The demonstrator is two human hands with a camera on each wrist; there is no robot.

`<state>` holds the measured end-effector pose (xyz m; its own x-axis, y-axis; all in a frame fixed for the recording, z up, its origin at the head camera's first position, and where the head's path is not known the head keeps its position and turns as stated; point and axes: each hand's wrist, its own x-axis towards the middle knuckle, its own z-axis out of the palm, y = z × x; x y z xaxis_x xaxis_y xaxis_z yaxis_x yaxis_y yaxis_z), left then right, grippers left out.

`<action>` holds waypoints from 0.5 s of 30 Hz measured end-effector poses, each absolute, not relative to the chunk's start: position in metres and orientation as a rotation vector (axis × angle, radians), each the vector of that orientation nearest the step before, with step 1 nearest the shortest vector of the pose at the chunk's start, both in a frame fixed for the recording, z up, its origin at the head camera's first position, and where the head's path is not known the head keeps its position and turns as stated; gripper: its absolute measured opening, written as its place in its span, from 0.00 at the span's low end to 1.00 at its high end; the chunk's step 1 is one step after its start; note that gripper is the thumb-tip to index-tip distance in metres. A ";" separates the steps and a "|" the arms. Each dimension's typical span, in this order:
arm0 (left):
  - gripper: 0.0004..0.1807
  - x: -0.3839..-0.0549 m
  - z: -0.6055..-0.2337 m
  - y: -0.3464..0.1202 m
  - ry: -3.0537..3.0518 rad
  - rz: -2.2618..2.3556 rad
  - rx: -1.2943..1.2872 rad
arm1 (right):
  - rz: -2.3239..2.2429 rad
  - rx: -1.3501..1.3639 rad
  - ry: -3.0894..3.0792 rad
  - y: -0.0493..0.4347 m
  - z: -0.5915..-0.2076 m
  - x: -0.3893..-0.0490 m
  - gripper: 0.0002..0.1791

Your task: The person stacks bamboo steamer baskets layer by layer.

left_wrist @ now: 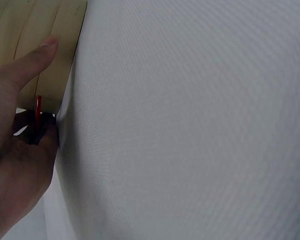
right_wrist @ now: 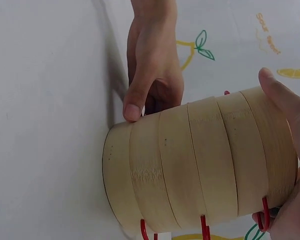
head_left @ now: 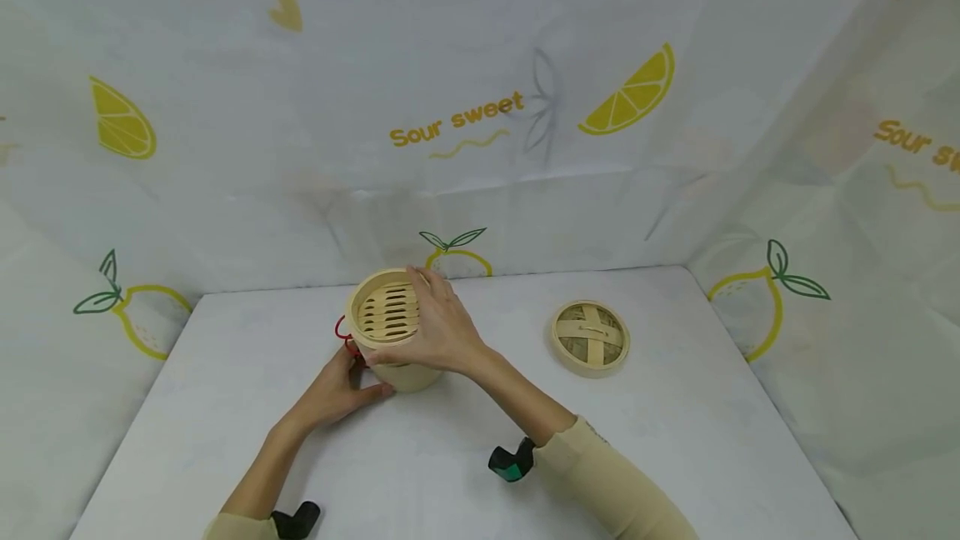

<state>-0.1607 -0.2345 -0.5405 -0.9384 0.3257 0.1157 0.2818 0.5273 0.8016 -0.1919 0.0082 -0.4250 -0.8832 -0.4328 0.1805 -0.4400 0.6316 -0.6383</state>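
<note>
A stack of small round bamboo steamer baskets (head_left: 386, 311) stands on the white table, its slatted top facing up. Red loops (right_wrist: 205, 227) stick out from its side. My left hand (head_left: 333, 390) holds the bottom of the stack; in the left wrist view its thumb (left_wrist: 37, 57) lies along the bamboo wall and the other fingers are partly hidden behind. Higher up, my right hand (head_left: 442, 323) spans the top basket, thumb on the near side and fingers on the far side. The right wrist view shows the tiers (right_wrist: 190, 160) touching one another.
To the right of the stack lies a round woven bamboo lid (head_left: 591, 338) with crossed strips. A white cloth backdrop (head_left: 480, 40) printed with lemons rises behind the table (head_left: 675, 440) and at both sides.
</note>
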 end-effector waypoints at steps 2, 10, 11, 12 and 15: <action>0.51 -0.161 -0.541 -0.235 2.700 1.405 0.532 | 1.139 0.779 -2.822 0.011 -0.425 -0.192 0.76; 0.51 -0.161 -0.542 -0.235 2.691 1.402 0.533 | 1.185 0.807 -2.786 0.024 -0.424 -0.191 0.73; 0.52 -0.162 -0.542 -0.235 2.690 1.405 0.534 | 1.187 0.806 -2.786 0.025 -0.423 -0.191 0.74; 0.52 -0.162 -0.542 -0.235 2.687 1.409 0.537 | 1.197 0.805 -2.782 0.027 -0.423 -0.190 0.74; 0.52 -0.162 -0.541 -0.235 2.687 1.410 0.535 | 1.209 0.793 -2.778 0.031 -0.421 -0.189 0.75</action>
<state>-0.1617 -0.2347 -0.5413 -0.9380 0.3298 0.1063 0.2749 0.5213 0.8079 -0.1887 0.0308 -0.4212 -0.8717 -0.4454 0.2044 -0.4531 0.5738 -0.6822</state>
